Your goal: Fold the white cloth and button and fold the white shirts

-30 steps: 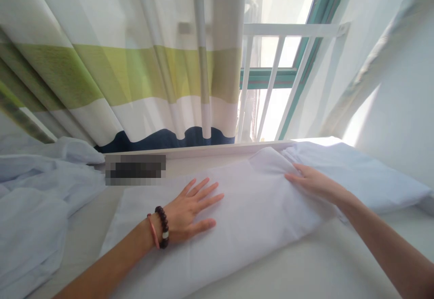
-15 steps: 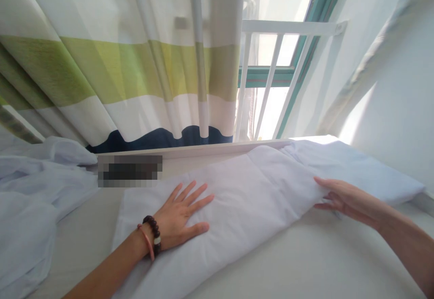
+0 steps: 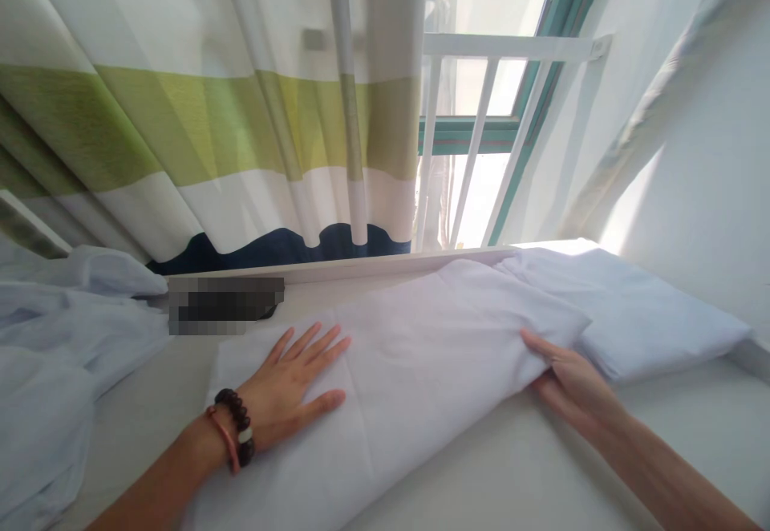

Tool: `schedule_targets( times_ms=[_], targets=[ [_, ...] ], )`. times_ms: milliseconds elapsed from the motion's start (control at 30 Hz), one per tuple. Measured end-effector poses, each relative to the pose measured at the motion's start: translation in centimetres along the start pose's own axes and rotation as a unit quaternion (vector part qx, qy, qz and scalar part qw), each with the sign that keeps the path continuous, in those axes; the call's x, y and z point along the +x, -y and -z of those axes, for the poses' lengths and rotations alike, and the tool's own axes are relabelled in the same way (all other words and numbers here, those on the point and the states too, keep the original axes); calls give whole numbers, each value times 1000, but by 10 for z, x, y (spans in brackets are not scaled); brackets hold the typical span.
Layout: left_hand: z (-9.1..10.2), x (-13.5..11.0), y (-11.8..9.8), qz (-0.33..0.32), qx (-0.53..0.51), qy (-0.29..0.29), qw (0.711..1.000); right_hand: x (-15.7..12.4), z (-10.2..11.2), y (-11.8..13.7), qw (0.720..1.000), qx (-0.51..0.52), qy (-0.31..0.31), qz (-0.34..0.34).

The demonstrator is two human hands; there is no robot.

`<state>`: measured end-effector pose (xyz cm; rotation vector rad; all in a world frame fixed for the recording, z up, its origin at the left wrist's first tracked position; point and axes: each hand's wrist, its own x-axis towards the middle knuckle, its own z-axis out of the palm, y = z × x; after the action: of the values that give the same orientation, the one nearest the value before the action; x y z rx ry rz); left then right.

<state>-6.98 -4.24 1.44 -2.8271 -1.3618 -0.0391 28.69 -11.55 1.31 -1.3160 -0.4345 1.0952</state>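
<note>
A folded white cloth (image 3: 415, 370) lies slantwise across the pale surface in the middle of the head view. My left hand (image 3: 294, 383) rests flat on its left part, fingers spread, with beads round the wrist. At the cloth's right front edge is my right hand (image 3: 569, 378), thumb on top and the other fingers tucked underneath, out of sight. Just beyond it, a second folded white cloth (image 3: 655, 306) lies at the right, partly overlapped by the first.
Rumpled white fabric (image 3: 54, 387) is heaped at the left. Beside it sits a dark, pixelated object (image 3: 222, 305) near the raised back edge (image 3: 349, 265). Behind hang a striped curtain (image 3: 241, 122) and a white railing (image 3: 511, 47) before a window; a wall (image 3: 715, 218) stands at the right.
My right hand has moved left along the front edge of the cloth, its thumb now over that edge. My left hand has slid a little leftward, still flat.
</note>
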Motion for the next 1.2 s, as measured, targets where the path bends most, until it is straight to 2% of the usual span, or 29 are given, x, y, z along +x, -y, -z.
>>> schedule_targets(
  times_ms=[100,200,300,367,400,433,467,533,567,600,633,667,700,733,833,933,1000,1100,1200],
  targets=[
    [-3,-6,1,10,7,-7,1000,6,10,12,995,-53,-41,71],
    [-7,-1,-2,2,-9,-15,1000,6,12,18,979,-148,-53,127],
    [-2,9,1,-19,-92,-1,996,-4,-3,25,964,-208,-55,155],
    [6,13,9,-23,-211,3,977,-19,-23,30,944,-270,-23,187],
    [10,14,14,-9,-291,2,957,-28,-36,31,917,-337,13,215],
    [15,14,19,19,-380,0,925,-39,-51,29,874,-407,67,256],
    [19,14,25,57,-472,2,880,-50,-66,22,820,-454,130,323],
    [25,12,34,138,-627,33,766,-71,-96,-5,687,-496,217,486],
    [27,10,37,171,-677,53,714,-81,-108,-24,615,-511,243,549],
    [28,9,40,197,-709,70,673,-88,-118,-45,556,-524,251,594],
    [29,7,43,217,-726,83,647,-94,-125,-66,517,-525,247,629],
    [29,6,44,229,-735,89,631,-98,-129,-85,490,-529,235,652],
    [29,5,44,231,-740,86,626,-100,-130,-100,478,-537,221,659],
    [29,4,44,227,-741,79,627,-101,-130,-111,479,-533,218,663],
    [30,5,37,228,-718,48,656,-99,-123,-121,495,-521,212,663],
    [29,9,29,274,-666,12,694,-97,-119,-114,499,-512,212,666],
    [25,11,26,285,-649,-12,705,-95,-117,-108,499,-509,231,662],
    [17,16,25,276,-657,-36,701,-87,-111,-96,497,-526,288,627],
    [10,30,22,272,-675,-51,684,-65,-100,-77,503,-540,342,582]
  ],
)
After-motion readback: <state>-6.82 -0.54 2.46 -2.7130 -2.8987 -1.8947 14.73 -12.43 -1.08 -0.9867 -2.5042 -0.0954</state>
